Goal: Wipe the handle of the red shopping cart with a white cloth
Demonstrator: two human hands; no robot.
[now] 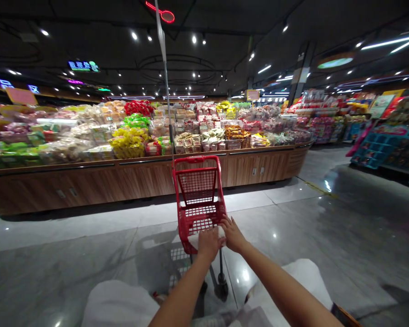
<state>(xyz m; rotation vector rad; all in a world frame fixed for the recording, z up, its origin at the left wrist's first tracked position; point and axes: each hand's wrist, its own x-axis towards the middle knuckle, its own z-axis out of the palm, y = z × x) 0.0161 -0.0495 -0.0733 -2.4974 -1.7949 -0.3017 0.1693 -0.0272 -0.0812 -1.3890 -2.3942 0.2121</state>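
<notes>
A small red plastic shopping cart [197, 160] with grid walls stands in front of me, its inside showing only the bare mesh. Across its near handle bar lies a white cloth or wipe [193, 240]. My left hand [208, 243] is closed over the bar with the cloth under its fingers. At the bar's right end, my right hand [234, 235] rests with fingers stretched out and slightly apart, touching the cart's corner and the cloth's edge. A tall thin pole [167, 91] rises from the cart's left side.
Beyond the cart runs a long wood-panelled display counter [139, 181] heaped with packaged snacks [131, 141]. Blue racks [375, 147] stand at the right. Grey shiny floor [282, 236] surrounds the cart, and a pillar [299, 77] rises farther back.
</notes>
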